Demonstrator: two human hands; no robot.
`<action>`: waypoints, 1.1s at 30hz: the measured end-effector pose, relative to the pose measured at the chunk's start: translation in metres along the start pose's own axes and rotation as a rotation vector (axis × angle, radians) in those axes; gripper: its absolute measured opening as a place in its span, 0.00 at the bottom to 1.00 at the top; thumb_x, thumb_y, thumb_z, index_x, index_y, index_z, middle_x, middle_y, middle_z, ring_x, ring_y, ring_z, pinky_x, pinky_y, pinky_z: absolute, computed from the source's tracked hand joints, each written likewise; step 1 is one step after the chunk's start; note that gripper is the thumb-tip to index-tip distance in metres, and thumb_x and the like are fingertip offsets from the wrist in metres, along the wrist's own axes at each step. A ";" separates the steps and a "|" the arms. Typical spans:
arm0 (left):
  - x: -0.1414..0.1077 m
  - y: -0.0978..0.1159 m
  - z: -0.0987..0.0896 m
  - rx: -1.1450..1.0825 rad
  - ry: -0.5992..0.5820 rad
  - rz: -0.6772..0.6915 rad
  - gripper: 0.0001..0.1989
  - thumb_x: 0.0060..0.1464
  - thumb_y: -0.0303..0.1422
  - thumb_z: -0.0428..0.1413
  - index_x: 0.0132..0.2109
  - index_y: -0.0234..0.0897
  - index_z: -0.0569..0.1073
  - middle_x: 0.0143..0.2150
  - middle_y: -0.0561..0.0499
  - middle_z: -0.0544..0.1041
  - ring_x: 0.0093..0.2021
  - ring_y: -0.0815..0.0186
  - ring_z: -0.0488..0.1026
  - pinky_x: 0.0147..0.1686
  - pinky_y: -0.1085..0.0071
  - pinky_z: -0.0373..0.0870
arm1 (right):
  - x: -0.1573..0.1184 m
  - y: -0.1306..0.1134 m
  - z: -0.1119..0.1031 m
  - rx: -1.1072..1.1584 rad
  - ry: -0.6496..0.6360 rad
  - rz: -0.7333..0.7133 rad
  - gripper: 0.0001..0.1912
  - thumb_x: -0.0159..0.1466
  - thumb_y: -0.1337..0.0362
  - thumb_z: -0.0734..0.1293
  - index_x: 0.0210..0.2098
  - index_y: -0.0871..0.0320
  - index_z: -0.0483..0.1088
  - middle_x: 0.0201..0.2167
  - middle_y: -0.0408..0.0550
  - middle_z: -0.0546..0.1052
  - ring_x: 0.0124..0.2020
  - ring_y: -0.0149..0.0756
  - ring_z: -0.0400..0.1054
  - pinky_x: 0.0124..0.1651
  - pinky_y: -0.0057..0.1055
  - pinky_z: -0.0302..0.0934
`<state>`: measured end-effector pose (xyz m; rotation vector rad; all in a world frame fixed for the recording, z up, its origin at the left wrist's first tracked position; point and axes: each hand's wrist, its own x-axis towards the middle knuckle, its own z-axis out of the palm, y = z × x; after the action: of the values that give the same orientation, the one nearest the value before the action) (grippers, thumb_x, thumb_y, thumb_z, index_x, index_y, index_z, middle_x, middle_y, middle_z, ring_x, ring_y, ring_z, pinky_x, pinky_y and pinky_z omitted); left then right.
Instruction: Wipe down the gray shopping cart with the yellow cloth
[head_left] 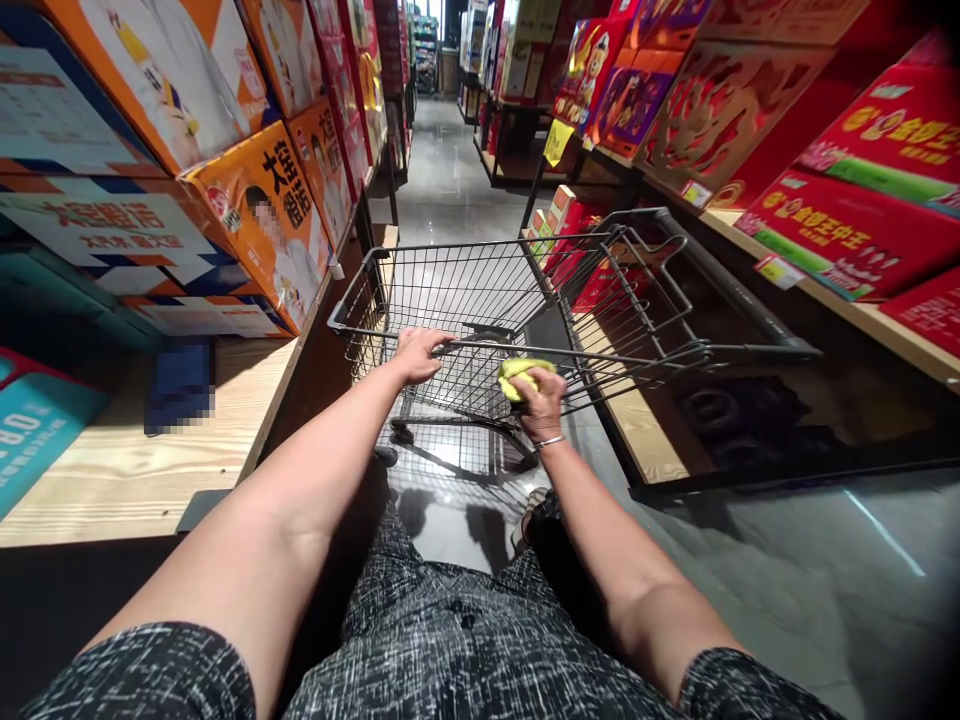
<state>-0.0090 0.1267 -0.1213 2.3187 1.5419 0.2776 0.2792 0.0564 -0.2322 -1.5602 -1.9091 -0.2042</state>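
Observation:
A dark wire shopping cart (480,285) stands sideways in front of me, its push handle (739,300) off to the right. My left hand (421,355) is closed over the near top rim of the basket, left of its middle. A yellow-green cloth (523,378) is bunched in my right hand (541,395), which presses it against the near side of the basket just below the rim. Some of the right fingers are hidden in the cloth. The basket's wire mesh shows the floor through it.
Orange boxes (262,215) are stacked on a wooden shelf (202,440) at the left, beside a dark blue object (180,380). Red gift boxes (847,230) line the right shelf (817,275). The tiled aisle (442,140) runs ahead between the shelves.

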 end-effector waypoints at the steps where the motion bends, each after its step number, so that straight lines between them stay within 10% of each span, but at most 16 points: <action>1: 0.000 -0.001 0.000 0.000 -0.003 0.001 0.30 0.53 0.27 0.55 0.63 0.52 0.72 0.64 0.53 0.74 0.66 0.53 0.63 0.70 0.50 0.48 | -0.013 -0.005 0.017 0.002 -0.108 0.003 0.19 0.63 0.71 0.65 0.47 0.46 0.81 0.52 0.51 0.71 0.53 0.48 0.61 0.58 0.47 0.63; 5: 0.000 -0.005 -0.002 0.011 -0.014 0.001 0.31 0.53 0.27 0.54 0.64 0.51 0.71 0.64 0.53 0.74 0.66 0.54 0.62 0.71 0.51 0.47 | -0.046 -0.022 0.061 -0.008 -0.397 0.005 0.25 0.58 0.76 0.64 0.46 0.46 0.82 0.54 0.49 0.74 0.52 0.45 0.62 0.56 0.42 0.66; 8: 0.000 -0.009 -0.003 0.015 -0.012 0.012 0.31 0.53 0.26 0.54 0.64 0.52 0.72 0.63 0.53 0.74 0.65 0.54 0.64 0.70 0.51 0.48 | -0.039 -0.023 0.057 -0.008 -0.398 -0.013 0.27 0.57 0.78 0.65 0.49 0.48 0.81 0.55 0.51 0.73 0.53 0.46 0.62 0.56 0.41 0.65; 21: 0.000 -0.012 -0.012 0.083 -0.075 0.034 0.35 0.56 0.32 0.54 0.71 0.55 0.65 0.64 0.49 0.73 0.66 0.49 0.63 0.69 0.46 0.49 | 0.022 0.055 -0.122 -0.227 0.549 0.124 0.16 0.64 0.63 0.67 0.51 0.52 0.75 0.55 0.56 0.67 0.56 0.54 0.58 0.57 0.55 0.60; 28: 0.007 0.045 0.006 0.108 -0.044 0.152 0.37 0.56 0.31 0.54 0.73 0.49 0.61 0.72 0.48 0.65 0.73 0.52 0.55 0.74 0.45 0.36 | 0.047 -0.013 -0.078 -0.077 0.141 0.053 0.31 0.55 0.73 0.65 0.57 0.51 0.73 0.57 0.56 0.70 0.54 0.51 0.61 0.57 0.49 0.59; 33: 0.013 0.061 0.019 0.035 0.029 0.176 0.34 0.54 0.32 0.55 0.68 0.41 0.65 0.64 0.44 0.72 0.66 0.52 0.65 0.68 0.53 0.55 | 0.074 -0.065 -0.058 -0.022 -0.063 -0.077 0.32 0.54 0.74 0.66 0.58 0.52 0.73 0.57 0.54 0.72 0.52 0.49 0.60 0.51 0.42 0.59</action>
<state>0.0549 0.1137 -0.1157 2.4928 1.3670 0.3305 0.2366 0.0692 -0.1271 -1.5257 -2.0237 -0.2121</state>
